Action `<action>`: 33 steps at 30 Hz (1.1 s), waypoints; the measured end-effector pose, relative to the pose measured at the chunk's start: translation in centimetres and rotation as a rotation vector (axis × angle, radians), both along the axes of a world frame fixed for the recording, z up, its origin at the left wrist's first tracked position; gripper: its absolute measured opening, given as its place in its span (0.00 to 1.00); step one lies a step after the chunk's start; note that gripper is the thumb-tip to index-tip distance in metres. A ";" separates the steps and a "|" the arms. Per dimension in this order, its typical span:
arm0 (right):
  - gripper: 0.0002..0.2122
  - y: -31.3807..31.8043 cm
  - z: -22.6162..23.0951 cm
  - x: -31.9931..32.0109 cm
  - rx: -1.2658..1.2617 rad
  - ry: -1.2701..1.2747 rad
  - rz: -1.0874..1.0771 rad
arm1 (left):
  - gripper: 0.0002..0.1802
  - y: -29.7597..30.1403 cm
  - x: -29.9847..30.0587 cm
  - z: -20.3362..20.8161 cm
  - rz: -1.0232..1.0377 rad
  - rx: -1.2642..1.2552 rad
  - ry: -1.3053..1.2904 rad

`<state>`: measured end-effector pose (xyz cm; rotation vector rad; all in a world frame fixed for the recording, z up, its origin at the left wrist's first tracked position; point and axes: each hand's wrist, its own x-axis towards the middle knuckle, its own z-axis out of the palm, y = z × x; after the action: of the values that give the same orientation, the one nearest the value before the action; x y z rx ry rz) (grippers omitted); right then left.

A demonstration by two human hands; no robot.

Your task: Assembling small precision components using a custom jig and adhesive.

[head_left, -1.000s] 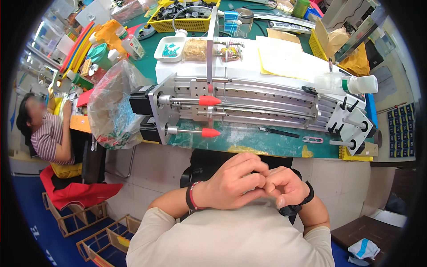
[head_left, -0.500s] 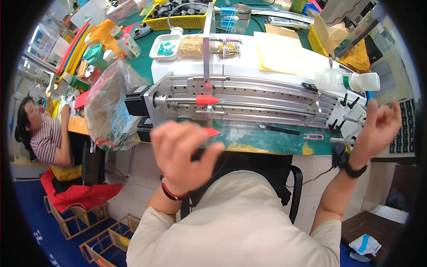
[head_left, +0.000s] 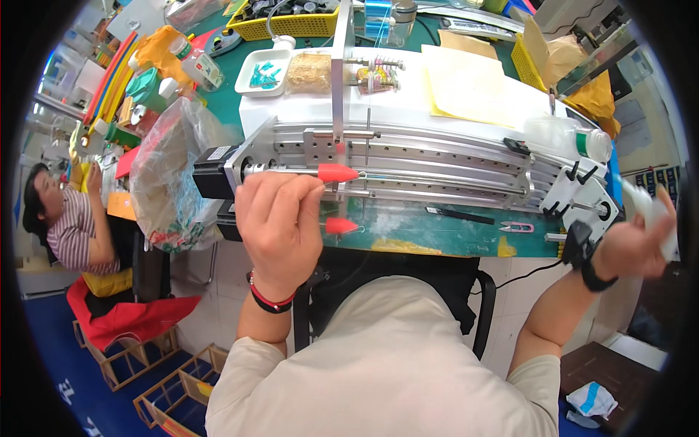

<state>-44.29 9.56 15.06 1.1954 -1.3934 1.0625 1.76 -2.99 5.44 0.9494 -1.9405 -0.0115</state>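
My left hand is closed in a pinch in front of the left end of a metal rail machine. Whatever its fingertips hold, if anything, is hidden. Just right of its fingers is a red pointed cone with a small wire hook at the tip. A second red cone sits below it, also hooked. Off the machine's right end, my right hand is closed around a whitish object, blurred by motion, its kind unclear. A clear bottle with a green label stands nearby.
Pink thread snips and a black slim tool lie on the green mat. Behind the machine are a white dish of teal pieces and paper sheets. A plastic bag hangs at left; another person sits beyond.
My left hand has moved down-left and its fingers have closed. My right hand has moved right and down, from open fingers to gripping the whitish object. The machine has shifted slightly in view.
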 end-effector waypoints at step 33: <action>0.11 -10.2 -4.7 23.4 0.543 -0.515 1.087 | 0.10 3.1 -2.1 -5.2 -0.155 0.017 0.142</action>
<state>-20.85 -0.68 10.33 2.3332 -1.4462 1.8918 -0.34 0.14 0.25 0.7858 -1.8796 -0.1806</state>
